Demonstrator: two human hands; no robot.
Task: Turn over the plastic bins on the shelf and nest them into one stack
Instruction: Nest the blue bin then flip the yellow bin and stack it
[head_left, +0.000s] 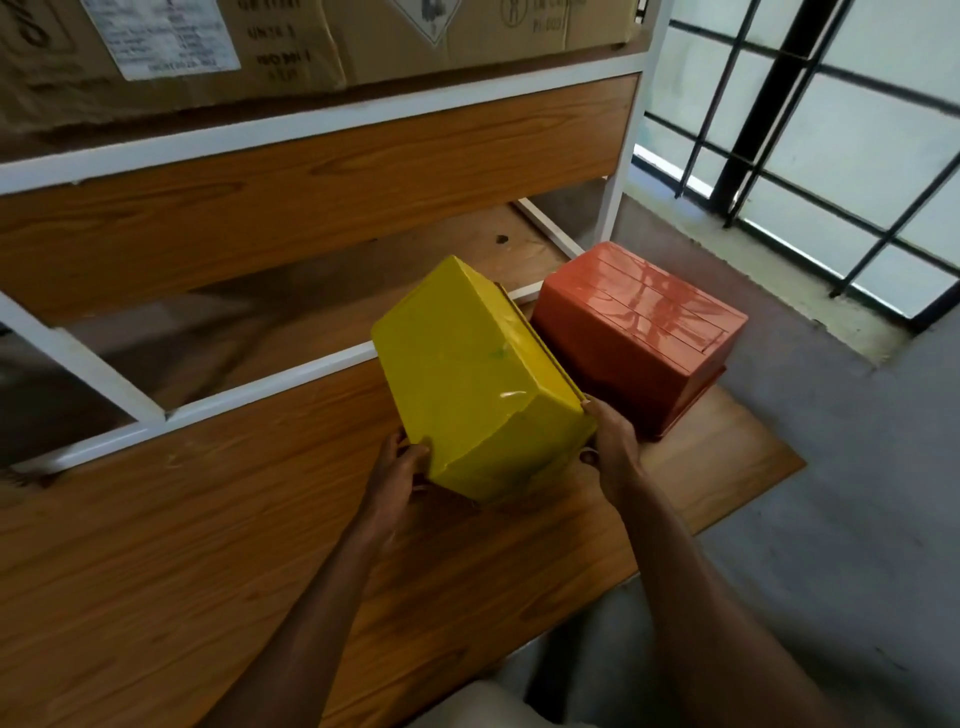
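A yellow plastic bin (467, 374) is lifted and tilted above the wooden shelf board (208, 545), its closed bottom facing up toward me. My left hand (397, 478) grips its near left corner and my right hand (613, 447) holds its near right edge. To its right an orange-red bin (644, 332) rests upside down on the same board, bottom up, near the board's right end. The two bins sit close together; whether they touch is hidden by the yellow one.
White metal shelf frame rails (270, 384) run behind the bins, with an upright post (623, 171) at the right. Cardboard boxes (291, 41) fill the shelf above. A barred window (831, 130) and grey floor (857, 493) lie to the right.
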